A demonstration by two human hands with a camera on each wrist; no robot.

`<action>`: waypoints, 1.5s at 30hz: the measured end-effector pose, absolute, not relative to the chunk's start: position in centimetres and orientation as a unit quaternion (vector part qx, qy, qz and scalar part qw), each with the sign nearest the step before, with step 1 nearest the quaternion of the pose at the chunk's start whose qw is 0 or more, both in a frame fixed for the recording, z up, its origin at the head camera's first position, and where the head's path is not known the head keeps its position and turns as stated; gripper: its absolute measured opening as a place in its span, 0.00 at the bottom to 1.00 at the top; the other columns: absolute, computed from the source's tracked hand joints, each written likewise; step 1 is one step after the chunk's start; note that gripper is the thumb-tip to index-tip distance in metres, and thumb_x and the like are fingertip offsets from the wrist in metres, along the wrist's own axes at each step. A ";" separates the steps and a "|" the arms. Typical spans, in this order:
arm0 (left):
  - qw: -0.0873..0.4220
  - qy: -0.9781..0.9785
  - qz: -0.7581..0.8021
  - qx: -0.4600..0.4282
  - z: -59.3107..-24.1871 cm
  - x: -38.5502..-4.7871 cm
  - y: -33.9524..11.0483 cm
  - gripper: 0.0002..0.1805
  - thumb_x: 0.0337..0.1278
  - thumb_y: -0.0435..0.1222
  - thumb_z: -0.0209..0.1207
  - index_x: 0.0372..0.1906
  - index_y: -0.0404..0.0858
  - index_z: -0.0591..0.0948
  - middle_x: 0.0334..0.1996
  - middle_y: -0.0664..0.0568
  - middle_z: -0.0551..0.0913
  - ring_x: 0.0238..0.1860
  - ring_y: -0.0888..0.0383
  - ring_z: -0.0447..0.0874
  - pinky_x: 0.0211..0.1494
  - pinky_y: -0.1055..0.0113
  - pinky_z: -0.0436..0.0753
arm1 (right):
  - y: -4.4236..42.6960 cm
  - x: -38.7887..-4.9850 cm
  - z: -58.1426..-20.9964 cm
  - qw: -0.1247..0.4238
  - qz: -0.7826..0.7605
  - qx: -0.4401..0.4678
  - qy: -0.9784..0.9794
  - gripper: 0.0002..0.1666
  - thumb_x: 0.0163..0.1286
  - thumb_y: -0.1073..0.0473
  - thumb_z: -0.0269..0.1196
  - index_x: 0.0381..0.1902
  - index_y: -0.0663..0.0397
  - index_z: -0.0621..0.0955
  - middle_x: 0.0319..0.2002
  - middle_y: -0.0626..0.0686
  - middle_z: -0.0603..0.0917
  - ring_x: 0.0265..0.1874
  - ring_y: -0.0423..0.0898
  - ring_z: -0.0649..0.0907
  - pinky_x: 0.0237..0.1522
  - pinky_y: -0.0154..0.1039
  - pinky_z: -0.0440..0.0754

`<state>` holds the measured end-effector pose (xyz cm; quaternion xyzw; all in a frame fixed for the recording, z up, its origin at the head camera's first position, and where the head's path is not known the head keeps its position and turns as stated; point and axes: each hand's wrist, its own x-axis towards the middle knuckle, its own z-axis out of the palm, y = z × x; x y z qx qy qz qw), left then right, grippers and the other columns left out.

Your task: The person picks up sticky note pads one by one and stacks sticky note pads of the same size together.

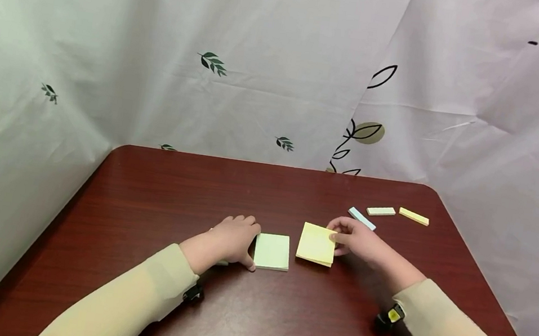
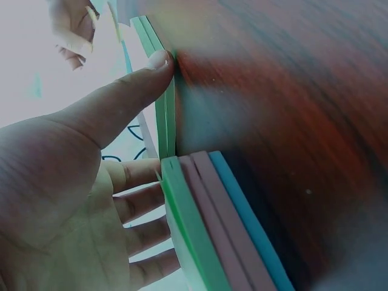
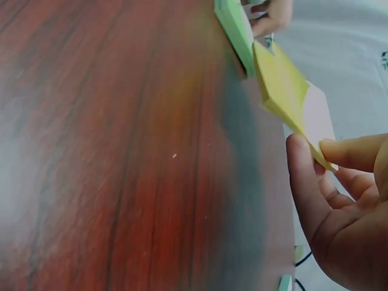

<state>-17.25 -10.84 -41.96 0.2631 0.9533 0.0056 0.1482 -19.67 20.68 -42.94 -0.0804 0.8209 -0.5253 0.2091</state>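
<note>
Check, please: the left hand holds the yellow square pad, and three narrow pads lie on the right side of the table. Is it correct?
Wrong hand: the right hand holds the yellow square pad, as the head view shows. The three narrow pads do lie on the right side of the table.

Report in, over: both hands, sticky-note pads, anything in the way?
Right hand pinching yellow pad. Left hand, thumb at edge of pale green pad. Nothing seen between those pads; blue strip just beyond right hand.
</note>
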 end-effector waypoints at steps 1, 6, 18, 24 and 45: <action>0.147 0.953 0.004 0.264 -42.0 -17.2 -10.8 0.42 0.40 0.61 0.74 0.59 0.43 0.76 0.52 0.51 0.74 0.53 0.50 0.73 0.58 0.51 0.72 | 20.7 -19.8 -43.0 0.217 -0.535 -0.073 0.813 0.14 0.72 0.65 0.60 0.52 0.67 0.74 0.38 0.59 0.76 0.36 0.49 0.82 0.38 0.45 0.86; 0.146 0.954 0.005 0.263 -42.0 -17.2 -10.8 0.42 0.40 0.61 0.73 0.60 0.43 0.76 0.51 0.52 0.74 0.53 0.51 0.73 0.58 0.51 0.72 | 19.8 -20.0 -43.1 0.257 -0.577 -0.064 0.773 0.17 0.72 0.65 0.60 0.54 0.69 0.73 0.40 0.58 0.78 0.37 0.48 0.84 0.38 0.43 0.86; 0.139 0.954 0.018 0.264 -42.0 -17.1 -11.0 0.42 0.39 0.61 0.74 0.59 0.43 0.77 0.52 0.52 0.75 0.53 0.50 0.74 0.58 0.50 0.71 | 15.2 -19.8 -43.8 0.292 -0.553 -0.091 0.775 0.13 0.72 0.67 0.59 0.51 0.69 0.76 0.39 0.58 0.81 0.34 0.47 0.84 0.36 0.44 0.86; 0.138 0.955 0.011 0.263 -42.1 -17.0 -11.0 0.43 0.41 0.62 0.72 0.61 0.43 0.77 0.56 0.51 0.75 0.58 0.50 0.73 0.60 0.50 0.70 | 13.3 -19.8 -44.5 0.264 -0.513 -0.088 0.812 0.10 0.66 0.69 0.61 0.45 0.66 0.78 0.33 0.56 0.81 0.26 0.46 0.83 0.29 0.42 0.85; 0.092 0.961 -0.019 0.259 -42.5 -16.5 -11.3 0.46 0.40 0.66 0.69 0.64 0.44 0.77 0.58 0.51 0.77 0.59 0.48 0.73 0.62 0.50 0.67 | 9.8 -19.0 -43.8 0.182 -0.352 -0.073 0.915 0.12 0.62 0.58 0.71 0.34 0.54 0.77 0.29 0.52 0.79 0.18 0.46 0.79 0.20 0.39 0.82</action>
